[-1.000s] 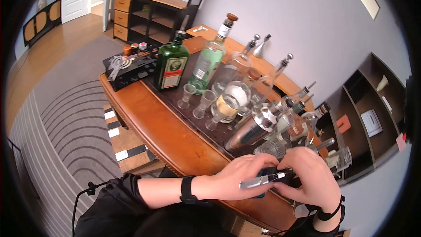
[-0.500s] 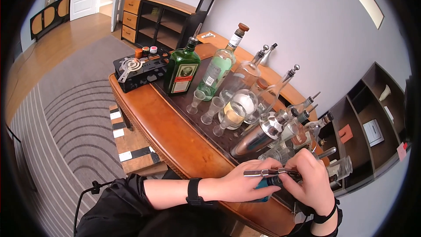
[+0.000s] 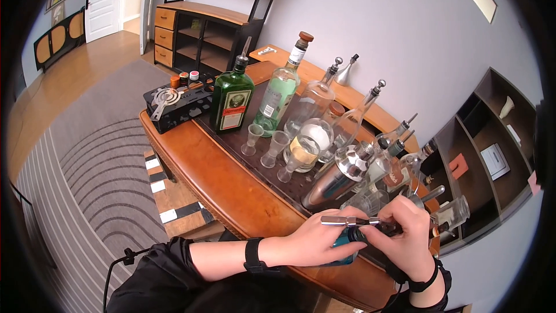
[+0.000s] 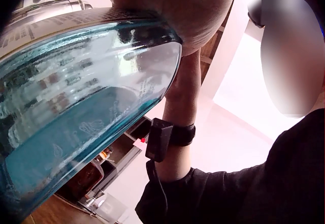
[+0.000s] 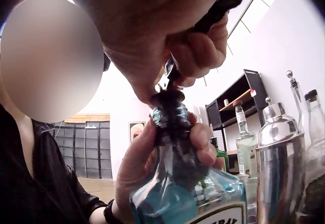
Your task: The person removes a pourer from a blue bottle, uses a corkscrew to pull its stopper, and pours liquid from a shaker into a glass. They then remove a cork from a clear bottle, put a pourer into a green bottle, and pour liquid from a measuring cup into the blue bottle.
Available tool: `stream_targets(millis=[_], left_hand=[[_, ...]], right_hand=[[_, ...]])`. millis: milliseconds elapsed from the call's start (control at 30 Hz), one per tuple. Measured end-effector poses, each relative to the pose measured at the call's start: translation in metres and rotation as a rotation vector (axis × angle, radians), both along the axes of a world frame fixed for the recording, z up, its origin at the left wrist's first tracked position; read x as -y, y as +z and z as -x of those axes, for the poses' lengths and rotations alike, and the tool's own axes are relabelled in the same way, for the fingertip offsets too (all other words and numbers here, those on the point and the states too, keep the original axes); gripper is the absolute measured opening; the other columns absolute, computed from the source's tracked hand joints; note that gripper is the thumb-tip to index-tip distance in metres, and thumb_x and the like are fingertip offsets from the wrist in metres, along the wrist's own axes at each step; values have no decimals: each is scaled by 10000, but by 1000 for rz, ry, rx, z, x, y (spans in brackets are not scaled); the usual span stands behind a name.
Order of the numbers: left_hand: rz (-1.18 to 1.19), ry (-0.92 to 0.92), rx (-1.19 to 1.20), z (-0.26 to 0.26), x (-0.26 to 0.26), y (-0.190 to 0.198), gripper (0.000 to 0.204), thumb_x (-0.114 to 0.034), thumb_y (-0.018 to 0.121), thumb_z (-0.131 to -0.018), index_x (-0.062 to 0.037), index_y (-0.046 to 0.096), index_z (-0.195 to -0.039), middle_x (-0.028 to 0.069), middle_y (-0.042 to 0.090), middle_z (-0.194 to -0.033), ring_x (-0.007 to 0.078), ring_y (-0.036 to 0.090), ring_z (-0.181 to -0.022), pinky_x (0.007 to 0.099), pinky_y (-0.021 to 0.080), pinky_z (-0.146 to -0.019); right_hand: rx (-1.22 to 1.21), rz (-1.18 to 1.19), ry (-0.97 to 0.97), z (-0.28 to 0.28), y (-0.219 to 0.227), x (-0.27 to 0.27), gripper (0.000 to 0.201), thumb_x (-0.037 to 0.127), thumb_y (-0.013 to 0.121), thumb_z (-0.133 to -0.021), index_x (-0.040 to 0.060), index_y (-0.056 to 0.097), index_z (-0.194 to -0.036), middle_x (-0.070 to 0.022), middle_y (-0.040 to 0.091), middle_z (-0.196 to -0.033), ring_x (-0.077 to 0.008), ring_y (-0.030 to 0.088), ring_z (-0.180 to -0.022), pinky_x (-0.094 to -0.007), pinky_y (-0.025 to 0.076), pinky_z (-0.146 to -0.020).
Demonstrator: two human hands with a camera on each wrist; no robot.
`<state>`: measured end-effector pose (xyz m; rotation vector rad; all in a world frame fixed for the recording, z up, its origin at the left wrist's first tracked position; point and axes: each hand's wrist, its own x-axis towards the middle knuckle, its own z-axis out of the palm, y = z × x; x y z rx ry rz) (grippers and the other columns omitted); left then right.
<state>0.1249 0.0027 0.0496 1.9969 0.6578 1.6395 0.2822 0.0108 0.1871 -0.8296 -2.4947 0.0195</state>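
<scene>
In the head view, my left hand (image 3: 313, 243) grips a blue glass bottle (image 3: 345, 250) around its neck and shoulder. The bottle (image 4: 86, 112) fills much of the left wrist view. My right hand (image 3: 409, 236) pinches a slim item with a shiny metal end (image 3: 338, 220), which extends leftward over my left hand. Seen from the right wrist, my right fingers close around a dark piece (image 5: 218, 11), and a small metal part (image 5: 169, 67) is at the dark mouth (image 5: 168, 97) of the bottle. The exact contact there cannot be made out.
A steel shaker (image 3: 337, 175) stands just beyond my hands. Past it are several bottles, including a green one (image 3: 233, 101), and small glasses (image 3: 272, 149). A black box (image 3: 174, 107) sits at the table's (image 3: 197, 165) far left end.
The metal end, tilted and blurred earlier, now lies nearly level. The dark bottle neck has come into sight between my hands, which remain close together. The head view has shifted slightly.
</scene>
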Motion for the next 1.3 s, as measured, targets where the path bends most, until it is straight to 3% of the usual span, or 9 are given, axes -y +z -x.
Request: stream_targets(millis=[100, 167, 467, 667, 800, 933, 1100, 1267, 1300], left_hand=[[49, -27, 3, 2, 0, 0, 441, -202, 722, -849, -8, 519, -1189, 158, 614, -1090, 303, 640, -972, 373, 508, -831], [95, -86, 11, 2, 0, 2, 451, -183, 729, -847, -2, 498, -1190, 146, 629, -1065, 288, 654, -971, 360, 513, -852], [191, -215, 5, 2, 0, -9, 431, -30, 642, -892, -5, 390, -1240, 155, 581, -1193, 208, 579, -1108, 349, 438, -983], [269, -200, -10, 4, 6, -7, 513, -146, 661, -889, -18, 362, -1286, 184, 591, -1209, 244, 562, -1148, 382, 409, -1019], [246, -249, 15, 9, 4, -16, 665, -181, 783, -791, 0, 406, -1308, 198, 548, -1304, 270, 558, -1193, 399, 416, -1029], [282, -184, -112, 21, 6, -33, 917, -381, 866, -673, -22, 368, -1354, 218, 423, -1412, 332, 446, -1294, 455, 340, -1080], [465, -140, -122, 27, 15, -52, 1135, -302, 920, -626, -30, 191, -1452, 179, 379, -1397, 287, 423, -1299, 448, 363, -1073], [595, -174, -80, 24, 18, -50, 1246, -197, 940, -599, -57, 70, -1478, 152, 358, -1397, 272, 432, -1285, 442, 379, -1072], [610, -179, -79, 24, 18, -49, 1247, -188, 937, -603, -63, 61, -1482, 151, 356, -1399, 270, 435, -1281, 442, 383, -1068]], right_hand=[[-309, -183, -105, -17, 15, -7, 212, 75, 749, -700, 21, 551, -753, -39, 501, -686, -126, 492, -567, -235, 365, -520], [-493, -11, -238, -18, 45, 2, 122, 44, 647, -783, 11, 530, -769, 16, 462, -710, -49, 465, -676, -206, 343, -566], [-336, 116, -306, -60, 13, -9, 224, 119, 740, -819, 4, 547, -807, -48, 481, -698, -113, 426, -601, -256, 345, -541], [-486, 542, -451, -117, -40, 9, 201, 116, 642, -935, 31, 524, -797, 84, 406, -652, 14, 334, -591, -190, 271, -500], [-513, 942, -451, -145, -95, 8, 241, 195, 619, -955, 19, 572, -797, 44, 494, -608, -20, 434, -519, -221, 325, -460], [-394, 1032, -390, -162, -146, 1, 303, 264, 614, -943, 2, 603, -793, -24, 563, -608, -86, 523, -497, -265, 398, -469], [-367, 1177, -297, -160, -185, -12, 277, 240, 589, -949, -15, 655, -861, -26, 614, -689, -83, 560, -568, -264, 447, -533], [-255, 1102, -231, -147, -207, -28, 300, 267, 604, -914, -16, 671, -840, -111, 679, -705, -208, 662, -591, -349, 501, -557], [-139, 900, -237, -145, -208, -31, 288, 267, 611, -895, -10, 674, -843, -133, 687, -733, -256, 672, -644, -378, 511, -595]])
